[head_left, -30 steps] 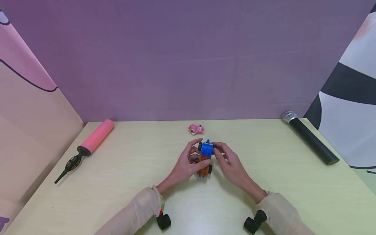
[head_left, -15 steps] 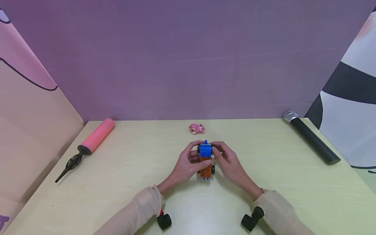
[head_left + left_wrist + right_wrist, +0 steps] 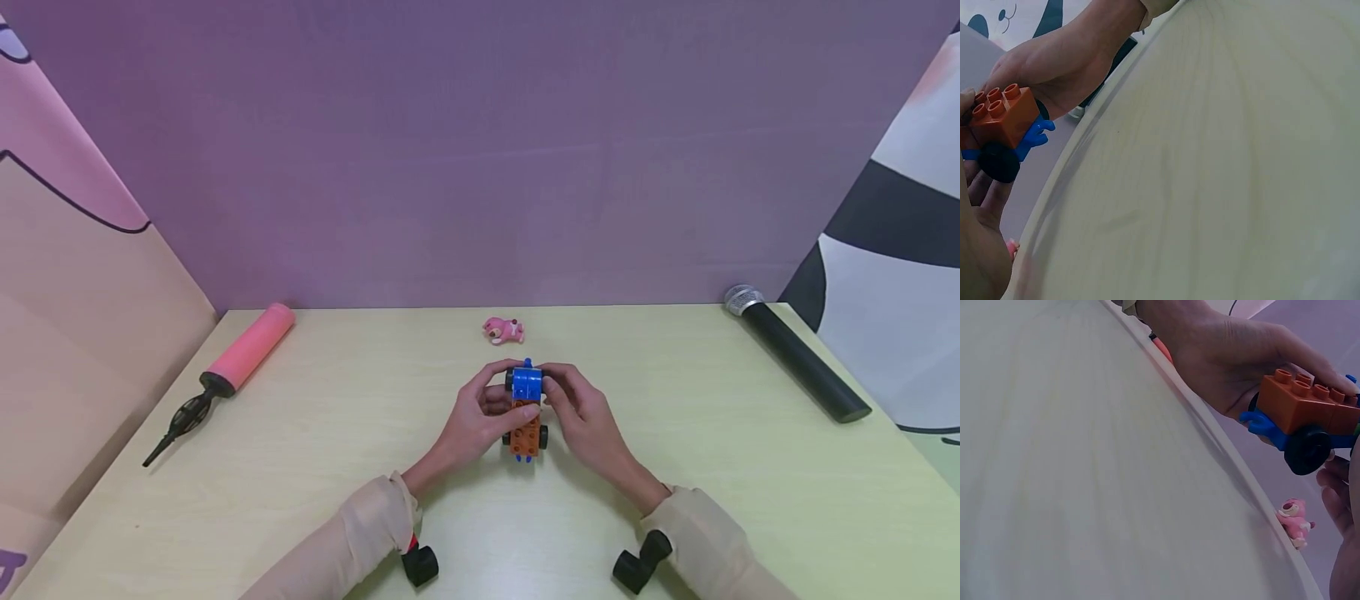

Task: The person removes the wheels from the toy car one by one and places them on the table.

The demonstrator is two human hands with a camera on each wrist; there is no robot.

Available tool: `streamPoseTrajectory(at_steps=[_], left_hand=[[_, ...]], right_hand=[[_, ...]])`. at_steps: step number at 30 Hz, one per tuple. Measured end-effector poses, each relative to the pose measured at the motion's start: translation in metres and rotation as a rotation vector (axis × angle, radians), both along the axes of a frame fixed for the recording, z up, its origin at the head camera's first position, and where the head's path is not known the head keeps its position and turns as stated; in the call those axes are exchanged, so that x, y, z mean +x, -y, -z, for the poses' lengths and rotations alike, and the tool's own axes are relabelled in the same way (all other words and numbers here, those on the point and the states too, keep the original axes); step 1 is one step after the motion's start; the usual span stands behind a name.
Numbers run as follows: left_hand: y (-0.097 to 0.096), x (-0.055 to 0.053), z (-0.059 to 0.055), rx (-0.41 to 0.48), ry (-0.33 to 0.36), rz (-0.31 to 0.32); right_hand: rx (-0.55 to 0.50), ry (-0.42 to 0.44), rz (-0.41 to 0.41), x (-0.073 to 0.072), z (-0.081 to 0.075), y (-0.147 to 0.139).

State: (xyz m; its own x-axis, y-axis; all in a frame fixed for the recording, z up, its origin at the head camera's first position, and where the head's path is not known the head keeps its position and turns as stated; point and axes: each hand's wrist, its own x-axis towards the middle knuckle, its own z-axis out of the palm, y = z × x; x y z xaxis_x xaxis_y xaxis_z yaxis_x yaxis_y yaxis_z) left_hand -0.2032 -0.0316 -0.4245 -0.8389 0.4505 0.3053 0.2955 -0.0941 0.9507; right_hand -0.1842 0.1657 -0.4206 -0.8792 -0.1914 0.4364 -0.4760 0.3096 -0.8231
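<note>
At the far left we see a pale side panel [image 3: 75, 350] with a pink shape outlined in black. Next to it, a pink hand air pump [image 3: 251, 350] lies slantwise on the light wooden table [image 3: 240, 508], its black nozzle pointing toward the near left. Further right we come to a beige left sleeve [image 3: 375, 508] with a black wrist camera [image 3: 420, 567] below it. The left hand [image 3: 480, 417] grips the toy brick vehicle [image 3: 527, 392], its thumb laid across the orange studded bricks and its other fingers around the far side. Beyond the hands, a small pink bear figurine [image 3: 503, 331] lies near the table's back edge, in front of the purple backdrop [image 3: 480, 150]. We find the vehicle held above the table between both hands, its blue end away from the person, its orange end nearer, black wheels at its sides. The right hand [image 3: 588, 412] pinches the blue end from the right with thumb and fingers. At the far right we see a black microphone [image 3: 798, 358] with a silver mesh head, lying slantwise beside a black-and-white printed panel [image 3: 892, 292].
</note>
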Motion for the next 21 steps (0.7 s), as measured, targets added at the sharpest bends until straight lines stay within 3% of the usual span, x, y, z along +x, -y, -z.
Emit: streamPoseTrajectory(at_steps=[12, 21], left_hand=[[0.0015, 0.0004, 0.0001, -0.006, 0.019, 0.027], [0.0011, 0.0033, -0.0023, -0.037, 0.056, 0.063]], right_hand=[[0.007, -0.083, 0.028, -0.0016, 0.0019, 0.0008], [-0.031, -0.067, 0.042, -0.0030, 0.0035, 0.0000]])
